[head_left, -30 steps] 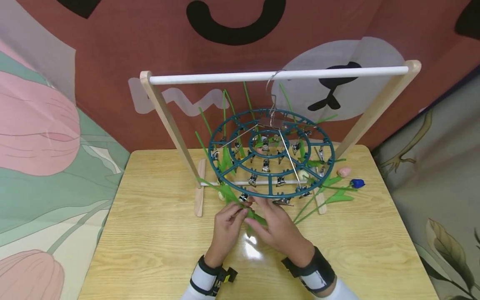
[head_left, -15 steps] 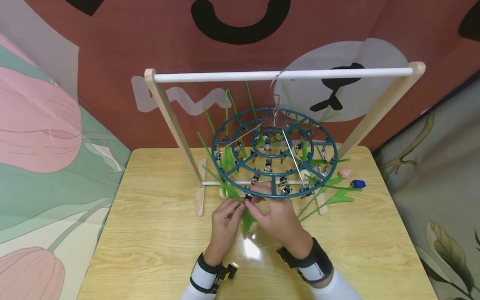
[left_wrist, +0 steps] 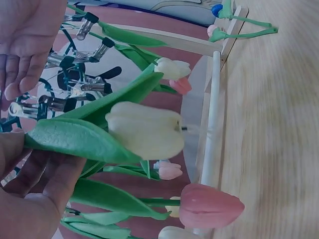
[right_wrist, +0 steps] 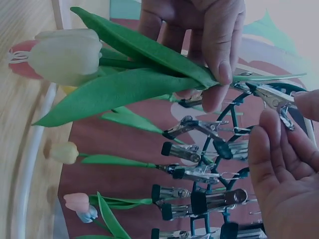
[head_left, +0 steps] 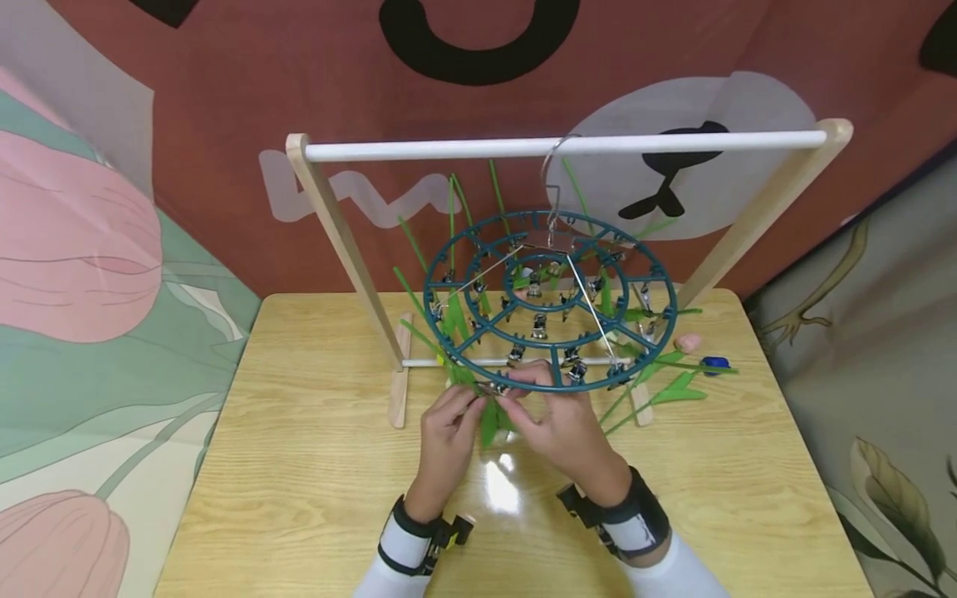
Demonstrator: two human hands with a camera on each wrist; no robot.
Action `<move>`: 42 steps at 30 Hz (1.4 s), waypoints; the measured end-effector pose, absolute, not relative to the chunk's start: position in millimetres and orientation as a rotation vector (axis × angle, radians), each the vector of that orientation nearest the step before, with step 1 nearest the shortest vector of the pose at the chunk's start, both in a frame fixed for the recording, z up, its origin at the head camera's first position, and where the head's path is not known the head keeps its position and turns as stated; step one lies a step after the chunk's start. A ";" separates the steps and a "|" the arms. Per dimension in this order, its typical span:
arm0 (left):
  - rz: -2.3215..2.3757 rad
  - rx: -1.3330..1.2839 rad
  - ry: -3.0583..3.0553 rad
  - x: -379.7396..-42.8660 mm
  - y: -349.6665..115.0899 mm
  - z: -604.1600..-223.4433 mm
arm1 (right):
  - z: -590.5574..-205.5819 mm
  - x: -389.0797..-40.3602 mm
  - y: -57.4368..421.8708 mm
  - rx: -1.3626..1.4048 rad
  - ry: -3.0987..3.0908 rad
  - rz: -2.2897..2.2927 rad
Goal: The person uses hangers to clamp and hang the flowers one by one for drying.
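My left hand (head_left: 446,432) pinches a white artificial tulip (left_wrist: 147,130) by its green stem, just below the leaves. The bloom hangs downward, pointing to the table. Close beside it, my right hand (head_left: 568,432) pinches a metal clip (right_wrist: 269,94) between thumb and fingers at the near rim of the round teal hanger (head_left: 594,387). In the right wrist view, the stem's end overlaps the clip's jaws. Part of my right hand is behind the hanger's rim in the head view.
A wooden stand with a white crossbar (head_left: 449,150) carries the hanger by its hook. Several tulips hang bloom-down from other clips, among them a pink one (left_wrist: 212,205). At the right of the wooden table (head_left: 299,465) are a pink tulip (head_left: 688,342) and a blue one (head_left: 715,365).
My right hand has closed from loosely spread fingers onto the clip. The white tulip has come up to that clip and swung more upright, bloom down. Both hands have risen slightly.
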State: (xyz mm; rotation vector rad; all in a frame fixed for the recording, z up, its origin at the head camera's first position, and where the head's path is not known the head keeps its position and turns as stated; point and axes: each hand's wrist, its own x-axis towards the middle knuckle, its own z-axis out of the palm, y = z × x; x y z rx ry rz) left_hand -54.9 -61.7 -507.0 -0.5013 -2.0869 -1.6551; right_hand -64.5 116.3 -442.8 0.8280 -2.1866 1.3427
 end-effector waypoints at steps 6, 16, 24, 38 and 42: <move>-1.631 -0.544 -2.096 -54.9 -58.4 -505.6 | -444.1 -68.3 118.5 0.885 -2.079 1.354; -1.657 -0.596 -2.099 -51.4 -49.6 -490.1 | -443.3 -70.3 119.5 0.852 -2.018 1.352; -1.674 -0.598 -2.137 -54.3 -50.0 -506.2 | -443.4 -68.5 121.2 0.838 -2.047 1.373; -1.597 -0.419 -2.194 -56.0 -48.4 -506.9 | -457.9 -55.3 119.6 0.837 -2.339 1.175; -1.591 -0.394 -2.211 -56.0 -52.0 -507.7 | -469.5 -48.0 124.1 0.878 -2.398 1.059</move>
